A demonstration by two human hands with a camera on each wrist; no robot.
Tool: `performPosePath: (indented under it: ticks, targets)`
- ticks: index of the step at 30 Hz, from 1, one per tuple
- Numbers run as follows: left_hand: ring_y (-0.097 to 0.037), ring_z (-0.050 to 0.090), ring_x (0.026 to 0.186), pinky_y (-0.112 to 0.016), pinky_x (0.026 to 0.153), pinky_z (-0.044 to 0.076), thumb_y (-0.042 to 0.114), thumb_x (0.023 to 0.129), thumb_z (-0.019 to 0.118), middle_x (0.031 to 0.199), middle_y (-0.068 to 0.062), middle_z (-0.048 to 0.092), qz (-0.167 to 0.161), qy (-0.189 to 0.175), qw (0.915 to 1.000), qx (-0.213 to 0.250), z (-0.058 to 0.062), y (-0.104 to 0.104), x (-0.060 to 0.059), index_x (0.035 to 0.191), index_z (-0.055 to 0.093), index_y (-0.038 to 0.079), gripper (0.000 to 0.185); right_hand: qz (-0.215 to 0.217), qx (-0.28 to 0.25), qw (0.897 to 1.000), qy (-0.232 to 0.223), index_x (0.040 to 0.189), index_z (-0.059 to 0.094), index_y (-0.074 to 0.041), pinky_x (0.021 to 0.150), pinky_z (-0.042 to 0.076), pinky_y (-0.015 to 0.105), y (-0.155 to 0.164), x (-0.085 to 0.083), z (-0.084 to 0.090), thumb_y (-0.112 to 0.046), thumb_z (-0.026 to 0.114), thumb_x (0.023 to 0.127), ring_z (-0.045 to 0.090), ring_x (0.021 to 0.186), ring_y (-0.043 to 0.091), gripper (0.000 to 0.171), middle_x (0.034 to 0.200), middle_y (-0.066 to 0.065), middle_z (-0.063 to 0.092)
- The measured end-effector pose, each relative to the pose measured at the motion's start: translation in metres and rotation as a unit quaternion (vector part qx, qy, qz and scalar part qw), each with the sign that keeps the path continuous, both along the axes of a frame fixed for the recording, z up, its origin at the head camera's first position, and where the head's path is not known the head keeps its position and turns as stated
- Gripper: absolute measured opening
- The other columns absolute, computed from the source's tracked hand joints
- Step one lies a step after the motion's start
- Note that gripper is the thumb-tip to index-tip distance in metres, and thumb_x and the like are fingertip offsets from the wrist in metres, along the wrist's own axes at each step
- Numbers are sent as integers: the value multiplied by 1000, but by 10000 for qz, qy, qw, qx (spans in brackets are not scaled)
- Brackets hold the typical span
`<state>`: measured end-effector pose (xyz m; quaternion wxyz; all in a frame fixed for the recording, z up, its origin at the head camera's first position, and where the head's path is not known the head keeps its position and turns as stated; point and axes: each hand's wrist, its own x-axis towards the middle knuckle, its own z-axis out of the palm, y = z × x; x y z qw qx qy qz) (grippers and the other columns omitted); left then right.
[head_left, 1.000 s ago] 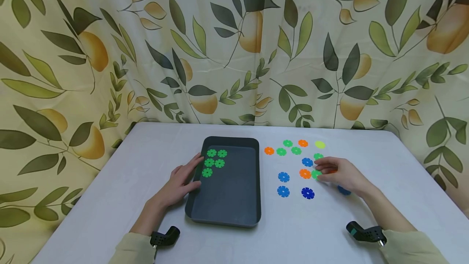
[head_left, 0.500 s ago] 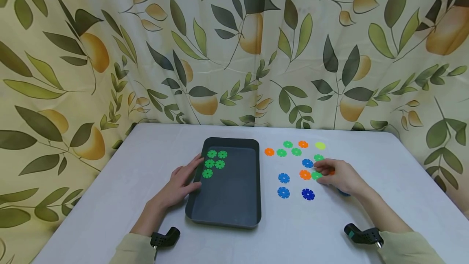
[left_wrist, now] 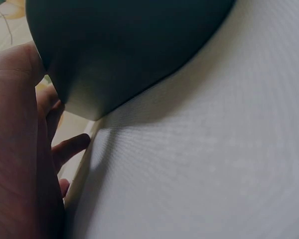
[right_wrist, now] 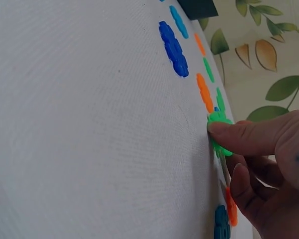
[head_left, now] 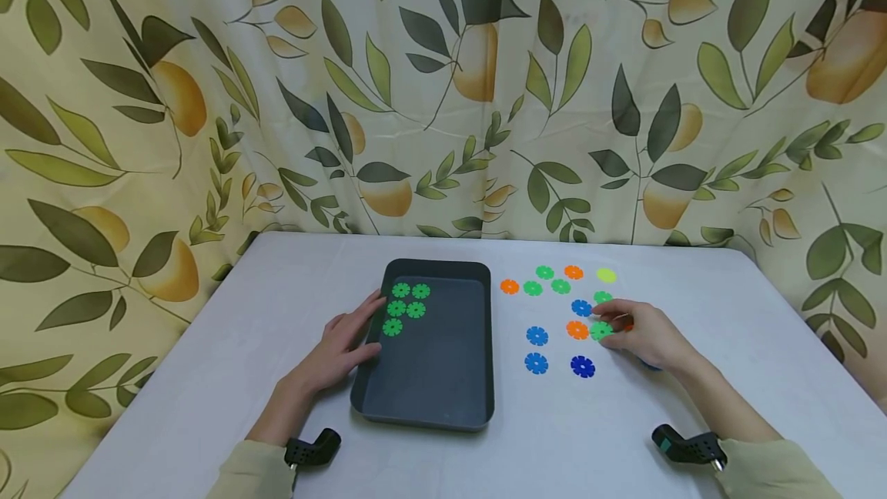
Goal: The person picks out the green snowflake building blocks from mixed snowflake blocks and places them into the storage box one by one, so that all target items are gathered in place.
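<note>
In the head view my left hand (head_left: 337,343) rests against the left rim of a dark grey tray (head_left: 423,414), its fingers extended. The left wrist view shows the thumb against the tray's outer wall (left_wrist: 134,50). Several green notched discs (head_left: 396,308) lie in the tray's upper left. My right hand (head_left: 647,333) pinches another green notched disc (head_left: 601,330) between thumb and fingers. In the right wrist view the thumb lies on that green disc (right_wrist: 220,132), which looks tilted up from the cloth. An orange disc (head_left: 577,330) lies just left of it.
Right of the tray, loose discs lie on the white table (head_left: 554,437): blue ones (head_left: 537,363), a dark blue one (head_left: 583,366), green ones (head_left: 533,288), orange ones (head_left: 509,286) and a yellow one (head_left: 606,275). A leaf-patterned curtain (head_left: 443,137) hangs behind.
My right hand has shifted slightly, and the green disc at its fingertips now shows more fully, held in a pinch. The left hand and the tray have stayed in place.
</note>
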<state>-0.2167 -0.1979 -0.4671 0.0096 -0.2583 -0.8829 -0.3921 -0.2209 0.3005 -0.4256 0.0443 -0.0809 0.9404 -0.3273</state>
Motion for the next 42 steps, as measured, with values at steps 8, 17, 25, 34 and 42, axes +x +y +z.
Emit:
performPosePath:
  ticks: [8,17,25,34,42]
  targets:
    - [-30,21,151,-63,112,8,29,98,59,167,-6,18,33,-25,10000,-32,0,0,0,160,31,18,69,11,77,9999,-66,119,69,2,79,47,39,0,3,1,-4,78,84,54,91,27,37,102,9,65]
    - [-29,21,151,-63,111,9,28,98,59,167,-6,18,19,26,10000,-21,-1,0,0,160,31,17,69,153,196,9997,38,120,70,0,84,50,47,0,8,3,-3,75,87,57,93,28,33,106,11,67]
    - [-30,21,151,-63,111,10,29,97,59,167,-6,19,24,49,10000,-26,-1,0,0,159,32,17,69,276,272,9992,34,119,71,-3,85,50,50,1,9,6,-3,73,88,58,95,29,31,107,12,68]
    - [-29,21,151,-62,111,9,29,97,60,167,-6,19,19,4,10000,-7,-1,0,-1,160,32,18,69,173,-108,9994,-276,122,69,0,83,54,45,5,8,8,-8,71,91,60,98,30,32,113,16,67]
    - [-29,21,151,-62,112,10,29,97,60,167,-6,19,50,1,10000,-38,0,1,0,159,32,18,69,-178,-836,9934,-770,132,61,5,67,53,31,2,7,12,-14,71,93,57,91,26,44,112,15,66]
